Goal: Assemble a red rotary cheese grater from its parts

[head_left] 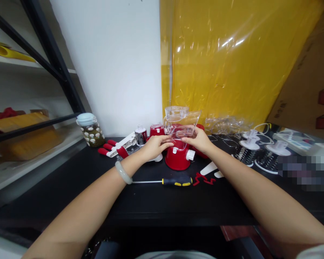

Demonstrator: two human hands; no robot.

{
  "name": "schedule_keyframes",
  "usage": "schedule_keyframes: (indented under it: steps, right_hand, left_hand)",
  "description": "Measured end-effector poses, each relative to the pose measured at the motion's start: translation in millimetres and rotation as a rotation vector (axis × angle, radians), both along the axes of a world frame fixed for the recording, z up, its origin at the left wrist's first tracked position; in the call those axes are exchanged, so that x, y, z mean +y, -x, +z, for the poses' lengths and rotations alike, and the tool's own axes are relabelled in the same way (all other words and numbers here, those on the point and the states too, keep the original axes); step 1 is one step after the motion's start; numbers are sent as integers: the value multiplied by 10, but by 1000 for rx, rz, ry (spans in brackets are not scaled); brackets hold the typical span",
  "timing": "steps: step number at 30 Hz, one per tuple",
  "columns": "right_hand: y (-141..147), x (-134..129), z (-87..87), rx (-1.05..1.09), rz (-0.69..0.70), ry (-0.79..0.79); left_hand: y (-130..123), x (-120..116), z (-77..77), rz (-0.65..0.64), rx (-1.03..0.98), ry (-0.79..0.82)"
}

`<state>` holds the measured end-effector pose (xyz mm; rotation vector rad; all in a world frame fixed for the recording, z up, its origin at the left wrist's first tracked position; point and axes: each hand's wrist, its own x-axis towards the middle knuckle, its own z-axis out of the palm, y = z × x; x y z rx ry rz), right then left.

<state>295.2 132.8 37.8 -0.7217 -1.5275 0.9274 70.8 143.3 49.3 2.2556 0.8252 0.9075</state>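
Head view: your right hand (196, 137) pinches the clear plastic top (176, 113) from its right, thumb in front; your left hand (158, 146) reaches its left side, though whether those fingers close on it cannot be told. It stands between your hands, above the red base (177, 161). Writing on the cardboard box (297, 93) is too small to read.

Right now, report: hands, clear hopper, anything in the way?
Left hand, right hand: both on hopper. Hopper over red base, seating unclear. Screwdriver lying in front, possibly in the way.
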Motion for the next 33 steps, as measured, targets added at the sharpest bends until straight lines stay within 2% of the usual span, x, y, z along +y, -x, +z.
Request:
schedule_keyframes:
  steps: [8,13,16,19,22,24,26,28,31,33]
  right_hand:
    - [3,-10,7,0,8,-2]
    - [-19,33,-27,1,34,-31]
    - [-56,69,-15,59,34,-50]
    - [-112,80,38,100,-2,-78]
    - [-173,60,78,43,29,-96]
    - [-211,32,79,18,35,-93]
    - [-252,-8,70,16,-21,-95]
    - [-299,-63,74,19,-104,-112]
    - [-358,-170,133,9,-169,-136]
    - [-365,-244,198,-9,-178,-142]
  left_hand:
    - [5,-6,-2,-8,0,-5]
    - [22,27,1,-58,-56,102]
    - [155,37,181,-18,-17,124]
    - [418,-35,498,106,68,79]
    - [760,-193,752,273,62,-49]
    - [1008,-304,803,362,93,-141]
    - [1256,-382,757,457,143,-193]
    - [1485,-416,648,540,216,-166]
    - [1735,-412,459,495,231,-59]
    - [1803,-405,370,459,229,-27]
